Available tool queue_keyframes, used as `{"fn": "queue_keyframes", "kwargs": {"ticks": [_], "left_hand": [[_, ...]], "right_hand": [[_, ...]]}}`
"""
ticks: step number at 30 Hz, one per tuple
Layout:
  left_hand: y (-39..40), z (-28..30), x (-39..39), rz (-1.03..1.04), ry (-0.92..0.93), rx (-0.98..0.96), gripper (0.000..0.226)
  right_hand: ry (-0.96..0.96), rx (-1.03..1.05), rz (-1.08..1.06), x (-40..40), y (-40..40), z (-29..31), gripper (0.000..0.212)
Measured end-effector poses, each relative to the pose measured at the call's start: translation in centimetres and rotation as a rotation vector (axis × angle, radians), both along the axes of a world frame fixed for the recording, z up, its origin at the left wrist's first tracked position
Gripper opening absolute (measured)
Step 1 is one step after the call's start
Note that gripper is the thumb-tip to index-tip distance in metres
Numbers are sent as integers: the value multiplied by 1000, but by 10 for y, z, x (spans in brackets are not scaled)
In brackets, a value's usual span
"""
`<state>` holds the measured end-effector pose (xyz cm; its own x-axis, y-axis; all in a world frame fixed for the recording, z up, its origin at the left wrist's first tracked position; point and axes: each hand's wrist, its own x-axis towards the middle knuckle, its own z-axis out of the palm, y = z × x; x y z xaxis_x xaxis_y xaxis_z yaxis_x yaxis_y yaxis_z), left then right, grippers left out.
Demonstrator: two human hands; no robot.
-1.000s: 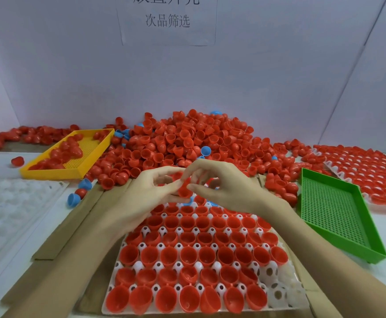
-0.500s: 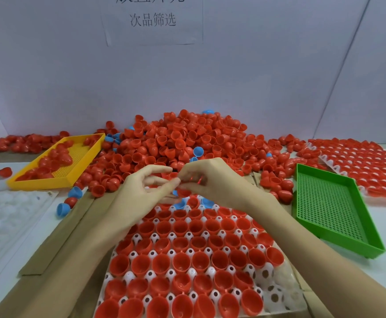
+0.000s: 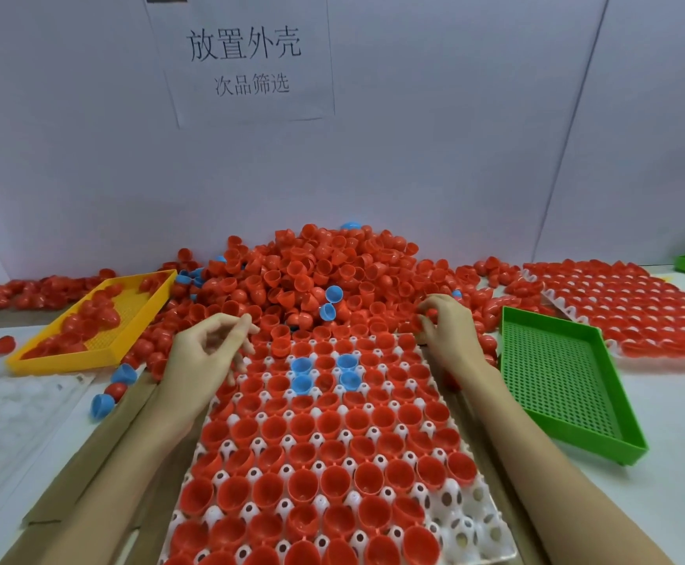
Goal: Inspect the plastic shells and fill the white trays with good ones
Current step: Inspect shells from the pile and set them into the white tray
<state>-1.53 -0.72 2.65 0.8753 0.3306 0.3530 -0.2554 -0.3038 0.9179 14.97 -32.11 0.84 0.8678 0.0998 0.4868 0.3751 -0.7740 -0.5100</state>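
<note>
Shell pile (image 3: pixel 316 279) behind tray (image 3: pixel 455 519) — bins (image 3: pixel 100 352) flanking it.

One paper sign (image 3: pixel 247 59) on the back wall (image 3: pixel 455 136), two lines of black print. Top line, large: 放置外壳. Second line, smaller, centred under it: 次品筛选. The sheet's lower edge and left side show clearly (its top runs out of frame, with a dark patch at the upper left corner). No other readable text, numbers or brand marks on the trays, shells or desk.
</note>
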Motion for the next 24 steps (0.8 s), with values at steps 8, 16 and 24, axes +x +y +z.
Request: {"fn": "queue_keyframes", "kwargs": {"ticks": [8,16,24], "left_hand": [[2,-7,4,9,-30,67,26],[0,4,2,-9,-55,110,28],[10,-5,1,55,-66,125,44]], "right_hand": [[145,-38,-24,9,0,-14,29],[-40,165,6,-5,-3,6,16],[196,112,513,-82,-30,65,10]]}}
